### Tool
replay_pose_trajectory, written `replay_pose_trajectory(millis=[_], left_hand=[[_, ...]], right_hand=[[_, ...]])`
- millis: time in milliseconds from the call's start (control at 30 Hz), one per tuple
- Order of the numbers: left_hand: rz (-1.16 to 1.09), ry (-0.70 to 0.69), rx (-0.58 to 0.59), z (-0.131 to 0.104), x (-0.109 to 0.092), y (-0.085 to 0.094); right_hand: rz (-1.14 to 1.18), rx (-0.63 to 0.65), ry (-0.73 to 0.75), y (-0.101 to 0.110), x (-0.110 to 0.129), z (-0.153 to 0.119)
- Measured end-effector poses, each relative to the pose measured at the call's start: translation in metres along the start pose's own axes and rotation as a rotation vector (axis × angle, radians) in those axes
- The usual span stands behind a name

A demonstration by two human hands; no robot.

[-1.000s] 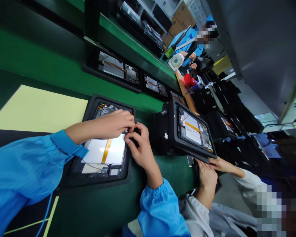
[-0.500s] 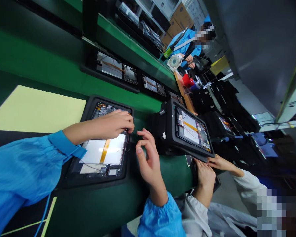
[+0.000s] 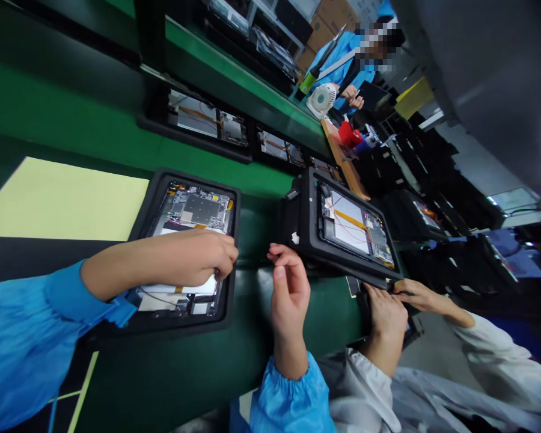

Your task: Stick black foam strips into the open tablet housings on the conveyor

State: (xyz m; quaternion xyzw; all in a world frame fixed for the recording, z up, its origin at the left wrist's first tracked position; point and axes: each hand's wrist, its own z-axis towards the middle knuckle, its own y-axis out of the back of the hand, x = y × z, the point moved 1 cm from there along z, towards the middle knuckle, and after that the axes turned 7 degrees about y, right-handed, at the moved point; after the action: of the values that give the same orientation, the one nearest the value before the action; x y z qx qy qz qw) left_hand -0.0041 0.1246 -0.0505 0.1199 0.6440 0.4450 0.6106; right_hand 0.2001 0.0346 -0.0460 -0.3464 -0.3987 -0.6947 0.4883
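My left hand [image 3: 202, 255] reaches across an opened tablet [image 3: 187, 219], its fingers curled in near the right edge of the casing; the tips are turned out of sight, and whether they grasp anything I cannot tell. My right hand [image 3: 291, 294] hangs clear, fingers loosely bent and nothing visible between them, in the space between the tablet and a second opened device [image 3: 349, 222]. The tablet lies insides-up on the green bench [image 3: 171, 373], beside a pale yellow sheet [image 3: 67, 204].

The hazards, as I judge them, are small ones. A thin dark wire [image 3: 155, 297] lies exposed near my blue cuff [image 3: 92, 300]; were the sleeve to drag across it, the wire could snag and pull loose. Knuckles pressed too hard could dent the white panel [image 3: 207, 288] beneath or harm the bare circuit board [image 3: 207, 206]. A careless swing of my right hand might knock the second device, which looks propped at a slant, and a nudge from the co-worker's hands [image 3: 385, 316] at its lower corner could shift it toward mine.
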Motion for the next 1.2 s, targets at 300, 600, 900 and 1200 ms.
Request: replay_pose_trajectory(millis=[300,600,900,1200], left_hand=[[0.052,0.063,-0.080,0.011,0.020,0.017],[0.005,0.064,-0.143,0.011,0.025,0.013],[-0.052,0.079,-0.184,0.011,0.027,0.015],[-0.110,0.089,-0.203,0.012,0.030,0.018]], right_hand=[[-0.112,0.535,-0.156,-0.003,0.022,0.017],[-0.320,0.651,-0.216,-0.028,0.017,0.037],[-0.479,0.575,-0.129,-0.039,0.013,0.035],[-0.491,0.511,-0.089,-0.045,0.003,0.030]])
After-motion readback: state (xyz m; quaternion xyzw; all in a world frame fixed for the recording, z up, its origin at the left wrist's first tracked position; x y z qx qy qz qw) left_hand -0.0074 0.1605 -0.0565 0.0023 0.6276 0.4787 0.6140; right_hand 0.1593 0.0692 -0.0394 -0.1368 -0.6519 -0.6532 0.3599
